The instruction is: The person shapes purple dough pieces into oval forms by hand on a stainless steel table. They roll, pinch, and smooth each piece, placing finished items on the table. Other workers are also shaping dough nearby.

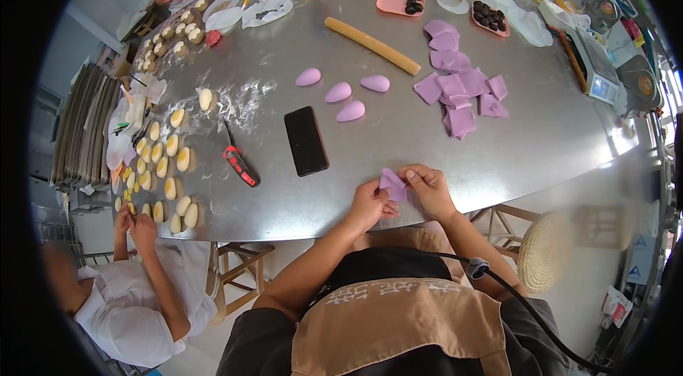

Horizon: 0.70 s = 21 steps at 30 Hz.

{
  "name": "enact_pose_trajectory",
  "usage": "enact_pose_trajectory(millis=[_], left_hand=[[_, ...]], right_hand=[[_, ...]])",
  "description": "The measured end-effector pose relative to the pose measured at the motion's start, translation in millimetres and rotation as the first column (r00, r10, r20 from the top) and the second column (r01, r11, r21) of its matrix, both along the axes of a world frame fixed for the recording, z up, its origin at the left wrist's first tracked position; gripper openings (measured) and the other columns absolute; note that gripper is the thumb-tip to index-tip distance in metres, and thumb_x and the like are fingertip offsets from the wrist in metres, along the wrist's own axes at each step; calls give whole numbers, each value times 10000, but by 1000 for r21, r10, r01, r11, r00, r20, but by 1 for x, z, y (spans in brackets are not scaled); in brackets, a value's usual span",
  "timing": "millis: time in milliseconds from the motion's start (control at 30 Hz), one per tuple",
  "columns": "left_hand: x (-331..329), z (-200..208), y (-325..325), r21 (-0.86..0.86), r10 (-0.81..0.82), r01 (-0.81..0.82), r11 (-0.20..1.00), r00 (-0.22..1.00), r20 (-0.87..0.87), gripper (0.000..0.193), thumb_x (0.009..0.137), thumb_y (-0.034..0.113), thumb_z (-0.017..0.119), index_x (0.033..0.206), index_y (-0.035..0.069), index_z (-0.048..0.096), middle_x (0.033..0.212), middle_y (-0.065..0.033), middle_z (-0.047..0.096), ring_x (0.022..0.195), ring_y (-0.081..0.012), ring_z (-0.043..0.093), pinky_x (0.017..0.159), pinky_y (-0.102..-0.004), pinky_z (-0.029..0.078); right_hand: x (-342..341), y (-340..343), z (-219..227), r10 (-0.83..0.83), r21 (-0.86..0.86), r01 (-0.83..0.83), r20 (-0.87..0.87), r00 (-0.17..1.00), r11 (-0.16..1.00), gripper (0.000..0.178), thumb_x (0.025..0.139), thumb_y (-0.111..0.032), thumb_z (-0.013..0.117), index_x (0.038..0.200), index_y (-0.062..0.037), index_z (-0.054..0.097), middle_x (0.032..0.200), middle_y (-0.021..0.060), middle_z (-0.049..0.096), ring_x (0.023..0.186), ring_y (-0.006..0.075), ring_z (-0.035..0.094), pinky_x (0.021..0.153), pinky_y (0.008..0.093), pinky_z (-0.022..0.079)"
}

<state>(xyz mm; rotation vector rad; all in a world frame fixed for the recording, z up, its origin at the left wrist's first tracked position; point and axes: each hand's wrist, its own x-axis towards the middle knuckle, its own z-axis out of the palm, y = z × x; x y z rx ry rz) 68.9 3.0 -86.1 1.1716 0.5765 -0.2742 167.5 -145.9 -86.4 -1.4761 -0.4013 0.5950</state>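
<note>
A thin piece of purple dough (392, 182) is held up between my hands near the table's front edge. My left hand (369, 203) is closed on its left side. My right hand (428, 189) pinches its right corner. Farther off, four-sided purple dough sheets (453, 84) lie in an overlapping pile to the right. Several smooth purple dough teardrops (337, 92) rest on the metal table (384, 141) left of that pile. A black phone (306, 140) lies flat to the left of my hands.
A wooden rolling pin (372, 45) lies beyond the teardrops. A red-handled knife (240, 165) is left of the phone. Pink trays (392, 1) hold dark balls. Egg-shaped pieces (170, 145) stand near a co-worker (135, 298) at left. A scale (602, 84) sits far right.
</note>
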Motion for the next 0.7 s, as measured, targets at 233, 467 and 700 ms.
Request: enact_pose_trajectory(millis=[233,467,700], left_hand=[[-4,-7,2,-43,-24,27,999,998,60,234,1034,179,497,1151,-17,550,890,-150,675,747,-258,727,647,-320,608],[-1,-12,-9,277,-121,57,959,968,218,120,995,93,519,1076,8,542,826,-116,668,661,-199,680,609,-317,574],[5,2,-19,477,-200,104,873,968,153,91,944,45,540,1015,-8,524,767,-166,666,653,-256,706,547,-385,569]], right_hand=[[0,5,2,134,-311,177,763,633,934,250,805,-95,708,1053,-72,690,1027,100,646,853,329,596,784,419,479],[10,-2,-12,61,50,-60,-13,998,997,212,969,-221,587,946,-33,682,869,59,627,753,181,570,696,329,470],[9,37,-4,44,-319,182,588,808,930,331,994,-285,548,783,-35,593,655,190,583,575,397,557,553,453,455]])
